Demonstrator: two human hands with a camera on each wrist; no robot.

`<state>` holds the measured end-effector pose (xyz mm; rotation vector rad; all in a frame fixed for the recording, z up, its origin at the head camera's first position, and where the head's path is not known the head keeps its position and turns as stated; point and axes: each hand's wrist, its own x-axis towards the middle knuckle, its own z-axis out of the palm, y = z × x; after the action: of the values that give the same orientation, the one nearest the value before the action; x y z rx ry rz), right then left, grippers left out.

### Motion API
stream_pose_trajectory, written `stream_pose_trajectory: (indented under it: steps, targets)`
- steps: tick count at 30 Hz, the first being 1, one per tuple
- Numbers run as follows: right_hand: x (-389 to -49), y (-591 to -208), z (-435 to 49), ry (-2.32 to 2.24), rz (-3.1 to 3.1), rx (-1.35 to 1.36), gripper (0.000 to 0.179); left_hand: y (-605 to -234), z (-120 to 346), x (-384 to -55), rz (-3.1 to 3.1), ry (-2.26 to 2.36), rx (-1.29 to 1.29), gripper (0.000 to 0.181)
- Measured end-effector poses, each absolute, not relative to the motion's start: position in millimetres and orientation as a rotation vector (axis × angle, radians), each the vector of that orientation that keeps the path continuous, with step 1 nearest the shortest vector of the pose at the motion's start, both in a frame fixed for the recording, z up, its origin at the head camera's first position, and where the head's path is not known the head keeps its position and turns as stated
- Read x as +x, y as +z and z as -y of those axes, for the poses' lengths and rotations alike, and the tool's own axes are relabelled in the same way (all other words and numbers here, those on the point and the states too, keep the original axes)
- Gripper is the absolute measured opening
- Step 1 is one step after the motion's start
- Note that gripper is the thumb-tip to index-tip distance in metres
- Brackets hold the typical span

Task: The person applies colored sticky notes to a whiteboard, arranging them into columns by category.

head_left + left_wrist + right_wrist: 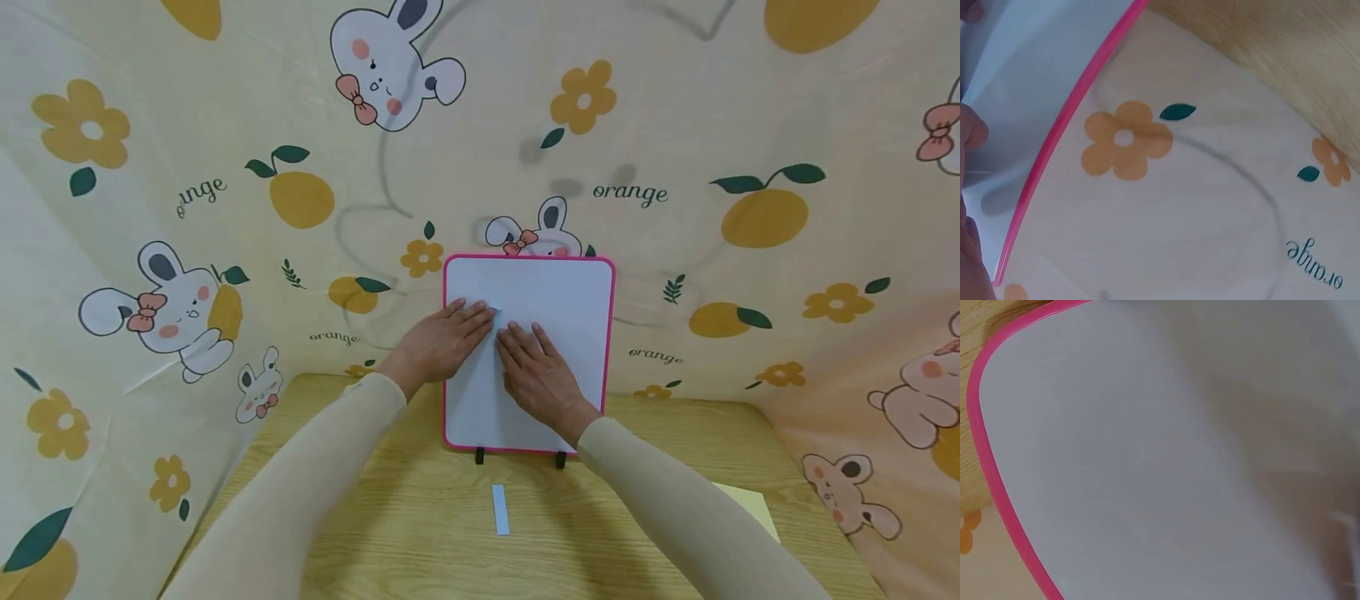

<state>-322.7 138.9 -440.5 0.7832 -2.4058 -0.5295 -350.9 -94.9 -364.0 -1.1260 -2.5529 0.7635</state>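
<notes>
A whiteboard [555, 287] with a pink rim stands upright on the table, leaning back on black feet [480, 456]. My left hand [446, 342] lies on its left part, fingers extended toward the middle. Beside those fingertips shows a small pale piece [495, 311], mostly hidden, so I cannot tell what it is. Just right of it, my right hand [542, 377] rests on the board with straight fingers pointing up and left. The left wrist view catches only parts of the left hand [971, 134] at the board's edge. The right wrist view shows mostly bare board surface [1116, 456].
A short pale blue strip [501, 510] lies on the wooden table [405, 517] in front of the board. Pale yellow paper [752, 507] sits at the right, partly behind the right sleeve. Printed cloth [480, 158] hangs behind and along both sides.
</notes>
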Motion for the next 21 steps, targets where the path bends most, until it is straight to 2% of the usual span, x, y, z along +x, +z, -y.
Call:
stream_pose_trajectory:
  steps: [21]
  targets:
    - [-322.9,-442.0,-140.8,-0.522,2.382,0.796,0.067,-350.7,84.8,-354.0,2.561,0.804,-1.105,0.065]
